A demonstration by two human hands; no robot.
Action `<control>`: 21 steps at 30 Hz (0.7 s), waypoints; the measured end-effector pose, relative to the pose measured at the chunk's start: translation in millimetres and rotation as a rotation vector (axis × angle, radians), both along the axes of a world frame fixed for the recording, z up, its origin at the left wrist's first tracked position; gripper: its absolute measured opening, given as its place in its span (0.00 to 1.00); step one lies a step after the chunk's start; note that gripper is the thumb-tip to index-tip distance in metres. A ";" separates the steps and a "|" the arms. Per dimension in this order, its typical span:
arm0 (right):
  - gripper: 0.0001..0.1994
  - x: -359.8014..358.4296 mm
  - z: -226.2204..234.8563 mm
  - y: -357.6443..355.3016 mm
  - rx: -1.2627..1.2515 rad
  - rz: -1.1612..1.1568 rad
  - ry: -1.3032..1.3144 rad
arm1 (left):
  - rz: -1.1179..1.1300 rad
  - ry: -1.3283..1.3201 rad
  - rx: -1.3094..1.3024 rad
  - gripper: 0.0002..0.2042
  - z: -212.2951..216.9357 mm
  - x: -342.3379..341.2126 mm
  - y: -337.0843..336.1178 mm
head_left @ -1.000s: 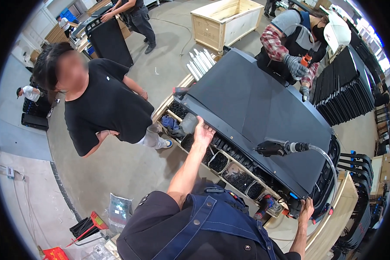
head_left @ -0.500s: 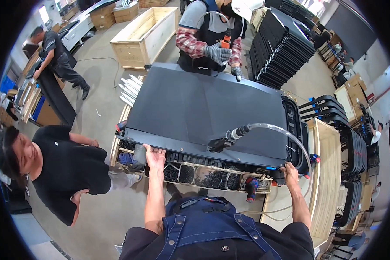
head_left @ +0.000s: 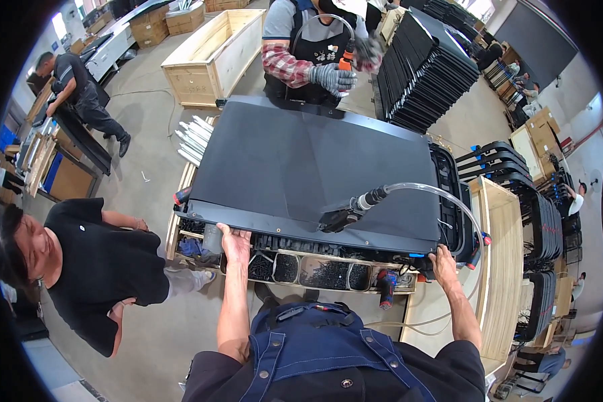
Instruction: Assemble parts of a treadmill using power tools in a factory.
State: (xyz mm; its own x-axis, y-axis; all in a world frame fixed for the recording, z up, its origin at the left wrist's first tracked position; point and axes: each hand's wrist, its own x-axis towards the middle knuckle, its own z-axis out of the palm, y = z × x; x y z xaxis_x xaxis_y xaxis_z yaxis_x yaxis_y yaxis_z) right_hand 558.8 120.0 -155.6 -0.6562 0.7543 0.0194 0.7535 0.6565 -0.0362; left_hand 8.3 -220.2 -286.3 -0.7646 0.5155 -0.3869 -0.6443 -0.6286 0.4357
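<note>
A large flat black panel point(head_left: 301, 167) lies across the workbench in front of me. My left hand point(head_left: 233, 242) grips its near edge toward the left. At the near right corner, my right hand point(head_left: 443, 260) holds the same edge. A black air tool point(head_left: 345, 213) with a clear hose point(head_left: 442, 197) rests on top of the panel near its front. Across the bench a person in a plaid sleeve and grey gloves point(head_left: 333, 76) holds an orange tool over the far edge.
Under the panel's front edge runs a wooden tray point(head_left: 315, 271) of compartments filled with dark screws. A person in a black shirt point(head_left: 94, 268) stands at my left. Stacks of black panels point(head_left: 422, 67) stand at the back right, an open wooden crate point(head_left: 211, 57) at the back left.
The view has swung so the panel sits squarely in front of me. Both hands stay on its near edge. The person in black has shifted to the lower left.
</note>
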 end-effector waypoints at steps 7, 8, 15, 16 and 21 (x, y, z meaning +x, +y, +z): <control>0.22 -13.1 -23.3 -11.2 0.054 -0.136 0.078 | 0.042 -0.046 -0.081 0.27 -1.1 -7.2 0.5; 0.23 -16.4 -29.6 -13.8 0.123 -0.160 0.134 | 0.050 -0.052 -0.094 0.27 3.5 -7.4 5.2; 0.39 -175.8 29.5 -113.4 -0.166 -0.245 0.731 | 0.087 -0.040 -0.116 0.25 30.5 -3.6 19.7; 0.42 -212.1 51.5 -124.6 -0.424 -0.191 0.809 | 0.086 -0.038 -0.117 0.25 28.9 -5.0 17.2; 0.36 -340.9 72.2 -127.5 -0.890 0.201 1.242 | 0.031 -0.049 -0.114 0.27 16.9 -7.7 6.4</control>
State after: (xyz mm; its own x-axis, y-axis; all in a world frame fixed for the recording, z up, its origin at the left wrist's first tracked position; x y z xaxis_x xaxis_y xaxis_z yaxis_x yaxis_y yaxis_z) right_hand 217.9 -7.4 -83.4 -0.6566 0.7217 0.2191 -0.1429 0.1663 -0.9757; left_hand 0.6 -213.9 -269.5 -0.7579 0.4424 -0.4794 -0.6479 -0.5964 0.4739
